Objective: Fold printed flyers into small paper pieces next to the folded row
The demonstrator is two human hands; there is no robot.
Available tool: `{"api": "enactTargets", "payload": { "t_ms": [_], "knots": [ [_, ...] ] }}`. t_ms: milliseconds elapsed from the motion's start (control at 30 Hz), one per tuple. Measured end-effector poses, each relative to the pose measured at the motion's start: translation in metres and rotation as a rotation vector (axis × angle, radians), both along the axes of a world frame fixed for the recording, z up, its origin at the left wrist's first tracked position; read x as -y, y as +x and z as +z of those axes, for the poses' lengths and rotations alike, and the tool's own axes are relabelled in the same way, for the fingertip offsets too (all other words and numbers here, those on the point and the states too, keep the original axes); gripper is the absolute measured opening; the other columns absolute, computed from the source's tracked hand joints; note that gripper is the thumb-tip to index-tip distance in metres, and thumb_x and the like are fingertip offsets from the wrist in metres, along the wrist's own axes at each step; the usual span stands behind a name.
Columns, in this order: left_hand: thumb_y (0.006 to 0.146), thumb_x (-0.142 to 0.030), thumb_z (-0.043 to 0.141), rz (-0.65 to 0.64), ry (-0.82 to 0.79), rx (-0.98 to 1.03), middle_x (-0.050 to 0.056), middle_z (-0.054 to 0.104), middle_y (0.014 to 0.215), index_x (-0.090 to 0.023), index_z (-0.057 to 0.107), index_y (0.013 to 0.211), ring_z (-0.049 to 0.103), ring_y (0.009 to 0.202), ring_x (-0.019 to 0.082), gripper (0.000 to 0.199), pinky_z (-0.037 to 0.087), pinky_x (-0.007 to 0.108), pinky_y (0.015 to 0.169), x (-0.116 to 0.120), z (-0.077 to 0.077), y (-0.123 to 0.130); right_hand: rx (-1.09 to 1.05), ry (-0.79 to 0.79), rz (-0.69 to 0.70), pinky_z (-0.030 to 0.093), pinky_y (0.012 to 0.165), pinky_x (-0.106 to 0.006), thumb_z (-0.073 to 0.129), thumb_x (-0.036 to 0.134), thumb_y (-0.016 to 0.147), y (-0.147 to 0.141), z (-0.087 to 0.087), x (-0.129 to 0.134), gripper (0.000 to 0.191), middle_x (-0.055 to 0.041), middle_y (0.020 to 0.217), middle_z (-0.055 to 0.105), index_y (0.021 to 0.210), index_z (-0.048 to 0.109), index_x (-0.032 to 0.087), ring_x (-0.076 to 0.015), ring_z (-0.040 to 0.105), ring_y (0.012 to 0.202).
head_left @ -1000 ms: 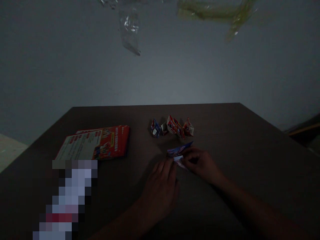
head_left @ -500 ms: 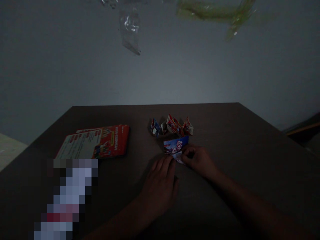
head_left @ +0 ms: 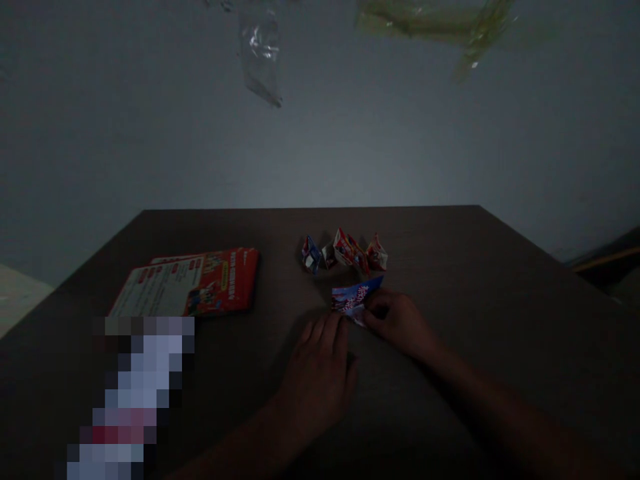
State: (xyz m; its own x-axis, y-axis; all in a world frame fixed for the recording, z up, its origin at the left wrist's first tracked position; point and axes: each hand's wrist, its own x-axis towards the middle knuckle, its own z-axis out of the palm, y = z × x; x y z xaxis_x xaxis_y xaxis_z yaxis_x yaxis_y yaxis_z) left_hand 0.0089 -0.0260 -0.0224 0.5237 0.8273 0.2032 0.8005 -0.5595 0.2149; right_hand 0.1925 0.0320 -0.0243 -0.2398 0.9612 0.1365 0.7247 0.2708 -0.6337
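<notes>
A blue printed piece of paper (head_left: 354, 294) with white lettering lies creased in front of me, its far part raised off the table. My right hand (head_left: 404, 323) pinches its near right corner between thumb and forefinger. Palm down on the table, my left hand (head_left: 320, 357) rests with its fingers stretched out and their tips at the paper's near left edge. Just beyond stand several small folded paper pieces: a blue one (head_left: 311, 255) on the left, red ones (head_left: 350, 251) in the middle and a red-and-white one (head_left: 377, 254) on the right.
A stack of red-and-white printed cards or booklets (head_left: 225, 283) lies on the left of the brown table (head_left: 450, 260). A pixelated pale strip (head_left: 135, 393) covers the lower left. Clear tape (head_left: 260, 57) and yellowish tape (head_left: 430, 27) stick to the wall behind.
The blue paper's far edge has shifted slightly right and tilted, and its printed face looks narrower. My right hand keeps its pinch; my left hand has barely moved.
</notes>
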Motion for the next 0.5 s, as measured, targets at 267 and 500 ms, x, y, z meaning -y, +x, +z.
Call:
{"api": "enactTargets", "payload": {
  "t_ms": [267, 500],
  "knots": [
    [0.086, -0.030, 0.045, 0.039, 0.033, -0.025, 0.017, 0.050, 0.132, -0.007, 0.047, 0.126, 0.044, 0.120, 0.030, 0.046, 0.037, 0.046, 0.100, 0.0037, 0.0009, 0.0006, -0.008, 0.005, -0.017, 0.044, 0.061, -0.025, 0.060, 0.020, 0.073, -0.0012, 0.0012, -0.0007, 0.015, -0.0039, 0.071, 0.064, 0.059, 0.061, 0.017, -0.0154, 0.060, 0.065],
    [0.086, -0.033, 0.045, 0.053, 0.037, -0.017, 0.015, 0.048, 0.133, -0.009, 0.047, 0.127, 0.043, 0.121, 0.030, 0.047, 0.035, 0.046, 0.100, 0.0019, -0.0014, -0.0006, -0.009, 0.002, -0.021, 0.045, 0.063, -0.025, 0.060, 0.021, 0.073, 0.0005, -0.0030, -0.0027, 0.014, -0.0043, 0.073, 0.065, 0.060, 0.063, 0.017, -0.0154, 0.061, 0.065]
  ]
}}
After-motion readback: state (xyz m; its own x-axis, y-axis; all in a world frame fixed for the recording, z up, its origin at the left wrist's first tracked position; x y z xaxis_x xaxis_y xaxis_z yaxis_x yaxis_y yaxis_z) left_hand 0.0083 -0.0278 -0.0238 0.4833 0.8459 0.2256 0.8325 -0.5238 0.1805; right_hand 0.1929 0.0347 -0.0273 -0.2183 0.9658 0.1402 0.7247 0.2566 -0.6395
